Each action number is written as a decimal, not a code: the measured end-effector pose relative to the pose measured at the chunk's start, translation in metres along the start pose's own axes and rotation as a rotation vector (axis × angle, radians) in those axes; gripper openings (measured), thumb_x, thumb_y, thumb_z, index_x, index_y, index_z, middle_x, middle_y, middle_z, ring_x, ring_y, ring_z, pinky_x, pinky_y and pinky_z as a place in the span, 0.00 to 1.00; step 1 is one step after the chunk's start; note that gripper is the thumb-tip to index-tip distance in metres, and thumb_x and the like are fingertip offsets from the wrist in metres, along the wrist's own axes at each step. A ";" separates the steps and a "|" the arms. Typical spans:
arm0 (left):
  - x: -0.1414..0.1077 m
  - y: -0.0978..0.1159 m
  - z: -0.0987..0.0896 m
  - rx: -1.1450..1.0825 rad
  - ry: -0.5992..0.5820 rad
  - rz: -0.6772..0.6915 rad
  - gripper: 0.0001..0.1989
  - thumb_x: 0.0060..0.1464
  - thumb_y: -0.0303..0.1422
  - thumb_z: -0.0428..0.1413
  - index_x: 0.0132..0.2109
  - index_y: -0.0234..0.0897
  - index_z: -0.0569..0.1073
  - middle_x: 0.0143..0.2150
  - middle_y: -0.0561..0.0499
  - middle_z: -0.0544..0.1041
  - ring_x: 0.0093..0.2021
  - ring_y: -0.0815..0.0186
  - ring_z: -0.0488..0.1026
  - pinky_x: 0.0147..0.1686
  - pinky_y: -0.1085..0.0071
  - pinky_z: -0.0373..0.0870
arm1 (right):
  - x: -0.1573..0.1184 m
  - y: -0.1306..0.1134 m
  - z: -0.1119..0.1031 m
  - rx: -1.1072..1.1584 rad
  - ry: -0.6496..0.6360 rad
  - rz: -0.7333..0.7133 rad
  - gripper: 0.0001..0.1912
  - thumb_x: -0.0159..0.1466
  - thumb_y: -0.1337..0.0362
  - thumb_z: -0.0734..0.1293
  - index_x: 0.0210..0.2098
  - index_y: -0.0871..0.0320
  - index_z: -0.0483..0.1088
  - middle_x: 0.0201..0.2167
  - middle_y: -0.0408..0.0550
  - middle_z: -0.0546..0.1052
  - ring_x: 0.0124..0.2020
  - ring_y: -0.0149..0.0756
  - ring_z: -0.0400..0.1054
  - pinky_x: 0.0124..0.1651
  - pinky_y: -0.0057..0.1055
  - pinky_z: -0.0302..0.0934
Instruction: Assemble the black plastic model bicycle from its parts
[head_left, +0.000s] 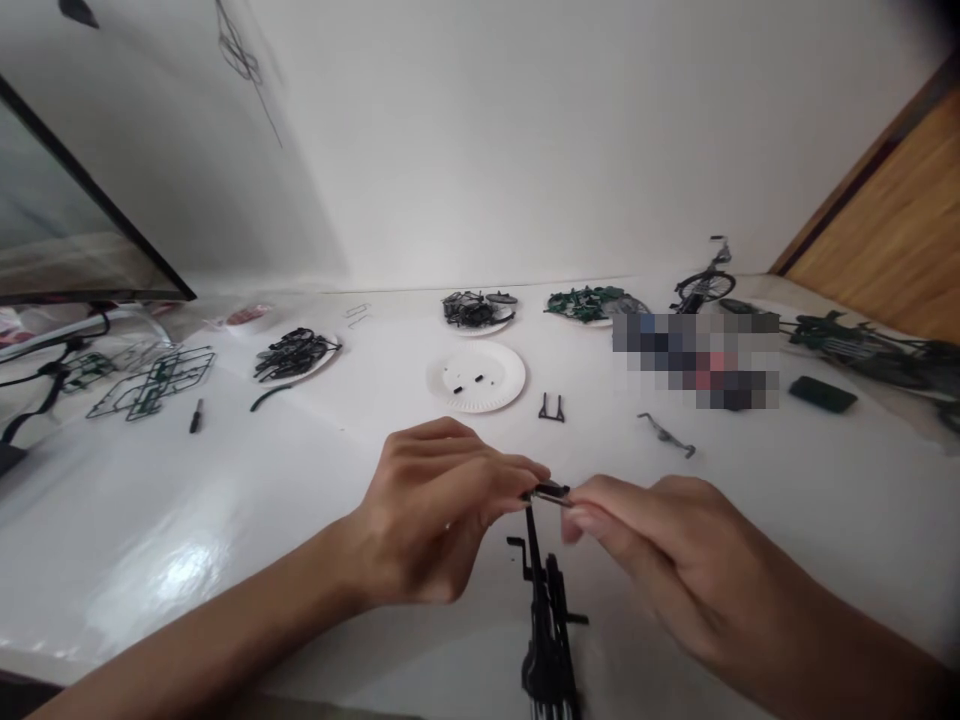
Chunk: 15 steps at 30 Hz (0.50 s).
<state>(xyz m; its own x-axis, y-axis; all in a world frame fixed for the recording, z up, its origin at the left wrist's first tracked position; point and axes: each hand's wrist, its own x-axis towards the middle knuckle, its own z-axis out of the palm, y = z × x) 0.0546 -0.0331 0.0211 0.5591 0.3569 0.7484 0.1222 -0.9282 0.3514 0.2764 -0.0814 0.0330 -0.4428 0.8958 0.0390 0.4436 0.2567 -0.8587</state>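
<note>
Head view: left hand (427,510) and right hand (675,560) together, fingertips pinching a small black plastic part (547,492) at the top of a long black plastic model frame (546,640), lower end running out of view, over a glossy white table (150,500). Just beyond: white paper plate (475,376) holding tiny black pieces, black U-shaped plastic piece (551,408), grey bent plastic part (666,435).

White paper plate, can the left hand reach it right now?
Probably yes: only white tabletop lies between the left hand and the white paper plate, though that hand pinches a small black plastic part and would likely release it first.
</note>
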 end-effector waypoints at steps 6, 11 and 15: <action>0.003 -0.001 -0.005 0.075 -0.012 0.162 0.14 0.50 0.16 0.52 0.43 0.28 0.74 0.43 0.40 0.83 0.38 0.60 0.82 0.35 0.63 0.76 | 0.000 -0.013 -0.002 0.500 -0.217 0.378 0.22 0.72 0.47 0.53 0.32 0.54 0.65 0.15 0.33 0.48 0.16 0.27 0.41 0.18 0.25 0.42; -0.001 -0.005 0.000 -0.009 -0.009 0.008 0.10 0.56 0.19 0.55 0.45 0.30 0.74 0.42 0.43 0.83 0.34 0.65 0.81 0.34 0.66 0.76 | 0.001 0.005 0.003 -0.357 0.063 -0.207 0.15 0.72 0.59 0.58 0.31 0.57 0.67 0.22 0.40 0.63 0.23 0.29 0.54 0.26 0.32 0.45; 0.001 -0.001 -0.001 0.035 -0.022 0.074 0.11 0.53 0.17 0.54 0.43 0.27 0.75 0.43 0.41 0.83 0.38 0.62 0.82 0.35 0.65 0.77 | 0.001 -0.001 0.003 -0.045 -0.003 -0.045 0.19 0.72 0.55 0.56 0.28 0.56 0.65 0.17 0.37 0.56 0.19 0.28 0.48 0.22 0.30 0.42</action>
<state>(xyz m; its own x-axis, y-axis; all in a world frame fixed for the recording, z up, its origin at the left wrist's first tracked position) 0.0545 -0.0315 0.0220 0.5851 0.2856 0.7590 0.1084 -0.9551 0.2759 0.2728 -0.0820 0.0325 -0.4657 0.8818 0.0753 0.4580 0.3129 -0.8321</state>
